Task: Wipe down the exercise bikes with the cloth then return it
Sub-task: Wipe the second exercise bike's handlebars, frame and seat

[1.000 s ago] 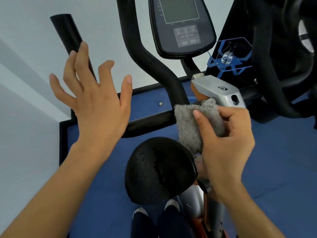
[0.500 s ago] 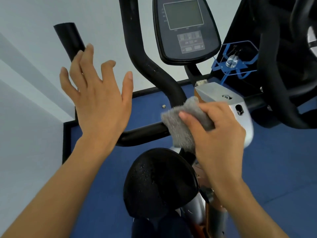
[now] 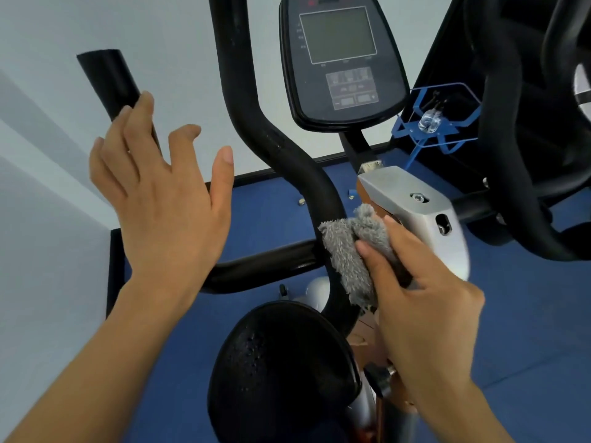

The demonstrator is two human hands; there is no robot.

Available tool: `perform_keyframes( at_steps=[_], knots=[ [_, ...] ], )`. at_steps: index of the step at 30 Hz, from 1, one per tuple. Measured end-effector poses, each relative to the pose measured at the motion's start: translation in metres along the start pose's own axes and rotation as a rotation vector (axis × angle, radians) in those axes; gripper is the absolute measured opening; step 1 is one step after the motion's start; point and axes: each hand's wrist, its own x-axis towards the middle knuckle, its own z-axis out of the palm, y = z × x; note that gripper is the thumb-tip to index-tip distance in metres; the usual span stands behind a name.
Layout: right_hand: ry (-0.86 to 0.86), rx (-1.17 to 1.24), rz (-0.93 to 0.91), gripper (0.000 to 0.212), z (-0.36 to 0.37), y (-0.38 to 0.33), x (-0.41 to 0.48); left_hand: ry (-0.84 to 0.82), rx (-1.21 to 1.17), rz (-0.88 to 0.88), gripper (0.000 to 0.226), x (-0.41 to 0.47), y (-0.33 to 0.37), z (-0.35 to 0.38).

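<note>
An exercise bike [image 3: 287,161] fills the view against a pale wall and blue floor: a black curved handlebar tube [image 3: 275,148] sweeps down the middle, a dark display console [image 3: 342,65] sits above it, and a black saddle [image 3: 281,369] beaded with droplets lies nearest the camera. To the right is a silver frame housing [image 3: 422,215] with a bolt on top, and beyond it a blue wire bottle cage [image 3: 438,119] holding what looks like a clear bottle. The right hand [image 3: 425,305] is closed around a bunched grey fluffy cloth [image 3: 355,254], fingers and thumb pinching it and pressing it where the handlebar tube meets the housing. The left hand [image 3: 163,206] hangs in the air, fingers spread and holding nothing, just in front of the upturned left handlebar grip [image 3: 112,84] — whether it touches the grip I cannot tell. Judging by the wet saddle, wiping is only partly done. The likely risks: the wadded cloth covers little surface and could skip the underside of the tube, its loose tail could snag on the adjustment knob [image 3: 380,378] below, and the free hand offers no bracing if the bars shift under pressure.
</note>
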Motion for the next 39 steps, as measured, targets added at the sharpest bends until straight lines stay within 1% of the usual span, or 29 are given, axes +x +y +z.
perform_keyframes(
  at_steps=[4, 7, 8, 10, 12, 15, 17, 22, 27, 30, 34, 36, 39],
  knots=[
    [0.01, 0.006, 0.036, 0.03, 0.004, 0.0, 0.006, 0.003, -0.001, 0.0, 0.051, 0.001, 0.0, 0.0],
    [-0.025, 0.147, 0.143, 0.024, 0.0, -0.006, 0.004, 0.002, 0.003, 0.006, 0.05, 0.001, 0.0, 0.0],
    [-0.028, 0.181, 0.15, 0.022, -0.003, -0.008, 0.005, 0.003, 0.0, 0.006, 0.05, 0.0, 0.0, 0.0],
    [-0.011, 0.155, 0.064, 0.019, -0.002, -0.013, 0.013, 0.008, -0.008, -0.007, 0.051, 0.0, 0.0, 0.0],
    [-0.012, 0.085, 0.001, 0.023, 0.007, -0.015, 0.018, 0.011, -0.016, -0.011, 0.051, 0.0, 0.0, 0.0],
    [-0.087, 0.052, -0.011, 0.032, 0.017, -0.017, 0.012, 0.006, -0.031, -0.011, 0.05, 0.001, 0.0, 0.001],
    [-0.106, 0.043, -0.021, 0.036, 0.019, -0.017, 0.008, 0.002, -0.03, -0.018, 0.051, 0.002, -0.001, 0.001],
    [-0.097, 0.036, -0.046, 0.021, 0.029, -0.019, 0.033, -0.002, 0.003, -0.003, 0.053, 0.001, 0.0, 0.003],
    [-0.093, -0.016, -0.169, 0.023, 0.027, -0.021, 0.029, -0.014, 0.013, -0.004, 0.053, 0.001, 0.0, 0.003],
    [-0.082, -0.046, -0.181, 0.021, 0.033, -0.02, 0.037, -0.01, 0.007, 0.003, 0.053, 0.002, 0.0, 0.002],
    [-0.079, -0.099, -0.202, 0.039, 0.03, -0.021, 0.023, 0.003, -0.106, -0.036, 0.049, 0.004, -0.001, -0.003],
    [-0.063, -0.096, -0.238, 0.036, 0.023, -0.019, 0.02, 0.02, -0.135, -0.061, 0.047, 0.009, -0.004, -0.005],
    [-0.02, -0.035, -0.248, 0.025, 0.024, -0.024, 0.035, 0.081, -0.075, -0.041, 0.045, 0.028, -0.012, -0.007]
  ],
)
